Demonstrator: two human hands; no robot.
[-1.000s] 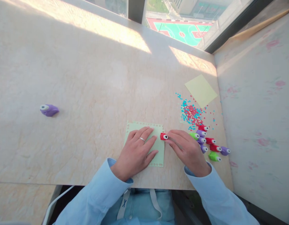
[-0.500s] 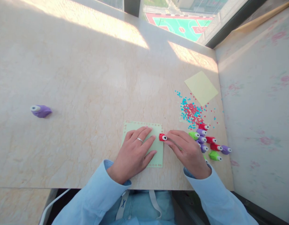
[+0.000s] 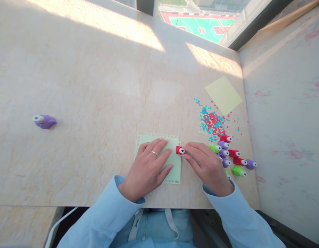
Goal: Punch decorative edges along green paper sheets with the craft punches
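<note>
Prob. a room in a home, upper flr; exact type of rm can't be told. Window [image 3: 172,7] at top ctr/rt, w/ dark frame [image 3: 264,23], looks down on a green/red sports court [image 3: 193,26] outside, seen from well above. Wall [image 3: 280,117] at rt has pink floral pattern, homey rather than lab/office style. Marble-look tabletop [image 3: 97,148] fills most of the frame, runs up to window, w/ sun patches [image 3: 118,27] up top. Confetti [image 3: 213,124] & small punches [image 3: 234,153], rt of ctr, suggest hobby crafts.
</note>
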